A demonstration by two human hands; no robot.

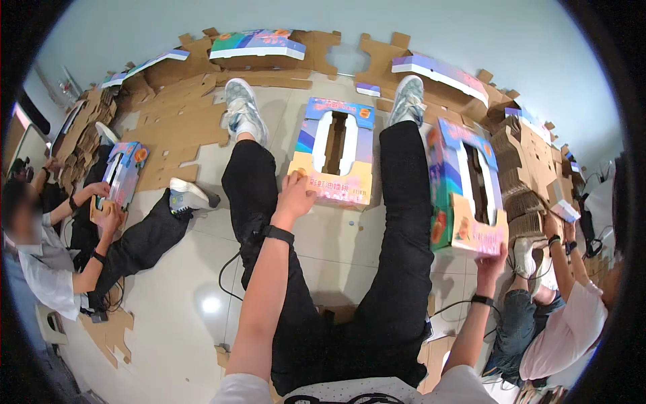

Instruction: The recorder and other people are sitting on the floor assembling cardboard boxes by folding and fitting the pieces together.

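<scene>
Between my outstretched legs a colourful cardboard carton (363,186) stands on the floor, its long top opening framed by white flaps. My left hand (296,195) is closed on that carton's near left corner, fingers bent over its edge. To the right of my right leg is a second, matching carton (441,175), tilted a little. My right hand (494,261) grips its near right corner from below; the carton hides some of those fingers. Both cartons look folded into shape, with brown board showing inside.
Flat brown cardboard sheets (171,128) and part-folded cartons (259,46) line the wall. Stacked cardboard (528,151) stands at the right. One co-worker (50,259) at the left handles a similar carton (124,168); another co-worker (562,323) sits at the right. A black cable (225,279) crosses the tiles.
</scene>
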